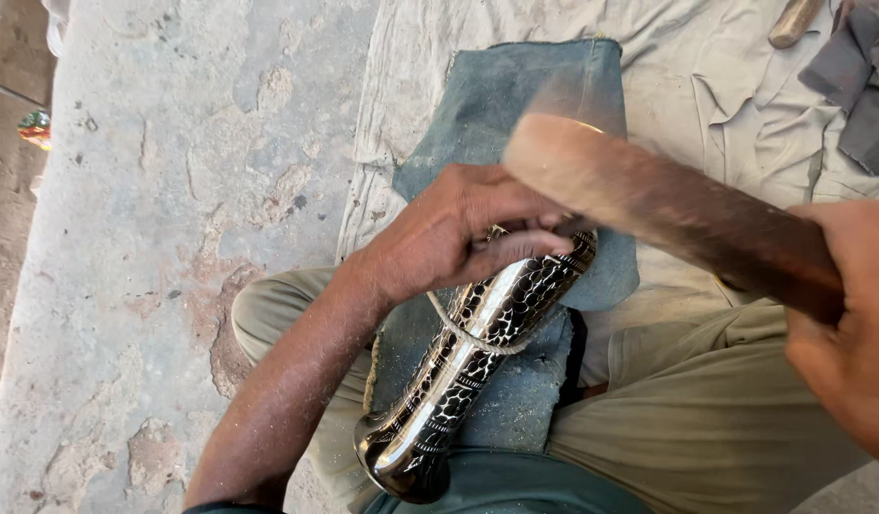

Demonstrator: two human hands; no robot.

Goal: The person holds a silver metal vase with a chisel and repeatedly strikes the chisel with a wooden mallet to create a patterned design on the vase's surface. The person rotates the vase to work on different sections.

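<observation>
Metal vase (478,352): shiny, black-patterned, lying tilted across the lap on blue-grey cloth (516,105), a cord (463,333) looped around it.
Left hand (459,228): fingers curled together over the vase's upper end, pressing on it.
Right hand (849,333): fingers wrapped tight around a brown wooden mallet (668,205), its blurred head just above the left hand.
</observation>
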